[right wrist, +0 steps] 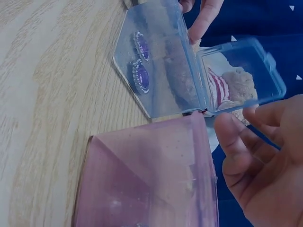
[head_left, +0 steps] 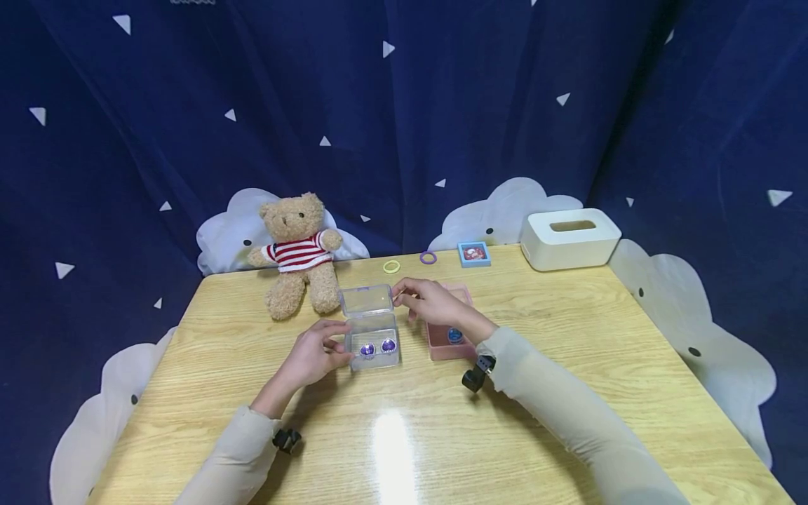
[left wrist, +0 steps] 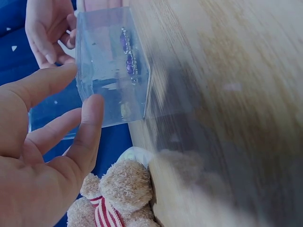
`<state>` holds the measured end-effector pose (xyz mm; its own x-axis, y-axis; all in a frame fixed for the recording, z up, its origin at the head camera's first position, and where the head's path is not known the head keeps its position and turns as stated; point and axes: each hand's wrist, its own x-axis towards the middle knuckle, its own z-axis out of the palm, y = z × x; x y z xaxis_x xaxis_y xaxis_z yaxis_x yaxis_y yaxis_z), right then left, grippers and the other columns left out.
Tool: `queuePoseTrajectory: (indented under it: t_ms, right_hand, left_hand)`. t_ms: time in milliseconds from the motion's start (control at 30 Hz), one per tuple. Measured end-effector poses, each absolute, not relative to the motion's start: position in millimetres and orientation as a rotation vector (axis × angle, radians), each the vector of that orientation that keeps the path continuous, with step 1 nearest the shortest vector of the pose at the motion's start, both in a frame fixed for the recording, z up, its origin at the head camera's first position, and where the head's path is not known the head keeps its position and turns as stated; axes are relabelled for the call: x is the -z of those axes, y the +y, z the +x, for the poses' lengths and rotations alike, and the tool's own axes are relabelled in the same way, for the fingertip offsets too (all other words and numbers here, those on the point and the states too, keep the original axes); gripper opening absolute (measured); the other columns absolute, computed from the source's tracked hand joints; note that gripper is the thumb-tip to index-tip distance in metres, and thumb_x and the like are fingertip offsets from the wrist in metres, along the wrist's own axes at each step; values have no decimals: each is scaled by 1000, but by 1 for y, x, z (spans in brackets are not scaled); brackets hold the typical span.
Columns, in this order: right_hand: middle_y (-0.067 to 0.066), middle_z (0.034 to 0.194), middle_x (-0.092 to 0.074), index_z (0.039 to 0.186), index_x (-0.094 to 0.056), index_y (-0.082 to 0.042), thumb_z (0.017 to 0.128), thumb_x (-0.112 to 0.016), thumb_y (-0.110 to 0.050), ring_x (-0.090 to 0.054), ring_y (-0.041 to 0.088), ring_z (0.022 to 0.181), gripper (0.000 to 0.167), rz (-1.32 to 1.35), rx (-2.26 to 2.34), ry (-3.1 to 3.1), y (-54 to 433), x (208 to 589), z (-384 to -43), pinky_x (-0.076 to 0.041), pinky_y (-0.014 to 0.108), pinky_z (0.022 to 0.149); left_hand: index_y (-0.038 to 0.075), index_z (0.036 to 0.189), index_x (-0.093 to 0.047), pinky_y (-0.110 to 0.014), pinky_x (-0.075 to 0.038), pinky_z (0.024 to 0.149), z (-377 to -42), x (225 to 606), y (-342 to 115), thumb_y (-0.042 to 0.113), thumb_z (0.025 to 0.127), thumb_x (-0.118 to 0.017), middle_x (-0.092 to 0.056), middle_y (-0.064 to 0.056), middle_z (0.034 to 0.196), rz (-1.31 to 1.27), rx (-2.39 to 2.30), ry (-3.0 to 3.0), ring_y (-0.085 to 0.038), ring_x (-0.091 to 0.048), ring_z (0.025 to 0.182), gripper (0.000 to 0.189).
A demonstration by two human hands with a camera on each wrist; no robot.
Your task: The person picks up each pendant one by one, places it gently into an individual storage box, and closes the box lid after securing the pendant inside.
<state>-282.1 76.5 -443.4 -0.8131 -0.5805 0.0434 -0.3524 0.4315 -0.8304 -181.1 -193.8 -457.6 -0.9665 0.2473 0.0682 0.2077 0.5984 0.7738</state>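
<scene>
A clear plastic box (head_left: 374,361) stands on the table with its hinged lid (head_left: 366,300) raised. Inside lie two purple oval jewel pieces (right wrist: 141,75) edged with small clear stones. My left hand (head_left: 315,353) is at the box's left side, its fingers loosely bent and fingertips against the wall and rim. By the lid's right edge is my right hand (head_left: 432,303), fingers relaxed; whether a fingertip touches the lid is hard to tell. Partly under my right forearm stands a pink box (head_left: 445,353) with a blue round piece (head_left: 455,336) in it.
A teddy bear (head_left: 295,256) in a striped shirt sits behind the clear box to the left. Farther back lie a yellow ring (head_left: 391,266), a purple ring (head_left: 428,258) and a small blue-framed square (head_left: 474,254). A white tissue box (head_left: 571,240) stands at the back right.
</scene>
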Motion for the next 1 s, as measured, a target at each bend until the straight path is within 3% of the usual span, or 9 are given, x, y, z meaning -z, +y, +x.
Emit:
queuePoseTrajectory:
  t_ms: [133, 367, 500, 600, 700, 800, 1000]
  right_hand:
    - [19, 110, -69, 111, -67, -8, 104, -51, -18, -69, 36, 76, 20, -854, 1301, 2421, 76, 443, -280, -60, 46, 73]
    - [15, 110, -71, 109, -70, -11, 103, -56, -26, -70, 37, 81, 21, -890, 1187, 2465, 77, 443, -277, -55, 27, 65]
    - [7, 104, -72, 109, -70, -14, 101, -59, -24, -70, 32, 77, 16, -913, 1121, 2480, 76, 442, -277, -52, 24, 63]
    - [1, 96, -72, 107, -70, -16, 98, -62, -23, -67, 21, 71, 14, -939, 1054, 2508, 75, 441, -277, -51, 22, 64]
    - [-2, 93, -72, 107, -70, -16, 97, -64, -23, -62, 12, 69, 14, -964, 990, 2543, 74, 441, -276, -50, 22, 66]
    - [-1, 101, -74, 107, -70, -16, 96, -65, -23, -63, 11, 77, 14, -981, 959, 2561, 73, 441, -276, -52, 22, 70]
    - [2, 112, -74, 109, -70, -16, 95, -66, -21, -68, 18, 96, 16, -984, 911, 2586, 71, 443, -276, -55, 27, 81]
  left_hand:
    - [-3, 129, -63, -16, -57, 70, -181, 458, -195, 5, 78, -83, -59, -17, 134, 367, -1332, 2771, -22, -72, 89, 55]
    - [1, 129, -64, -20, -58, 70, -181, 458, -196, 6, 80, -81, -65, -17, 126, 283, -1338, 2775, -25, -73, 92, 52]
    - [2, 133, -62, -21, -56, 65, -180, 458, -196, 9, 80, -82, -74, -13, 107, 205, -1310, 2779, -22, -73, 90, 57]
    - [3, 137, -59, -22, -55, 62, -180, 457, -195, 11, 80, -82, -76, -13, 95, 168, -1302, 2767, -21, -73, 88, 61]
    - [1, 142, -53, -22, -55, 64, -180, 457, -196, 10, 81, -81, -74, -16, 111, 174, -1311, 2754, -21, -73, 90, 68]
    - [1, 145, -49, -20, -56, 66, -180, 457, -196, 9, 81, -81, -67, -17, 129, 208, -1318, 2747, -20, -73, 92, 72]
    - [6, 139, -57, -20, -57, 69, -179, 457, -197, 5, 79, -82, -65, -19, 130, 290, -1340, 2738, -23, -73, 93, 65]
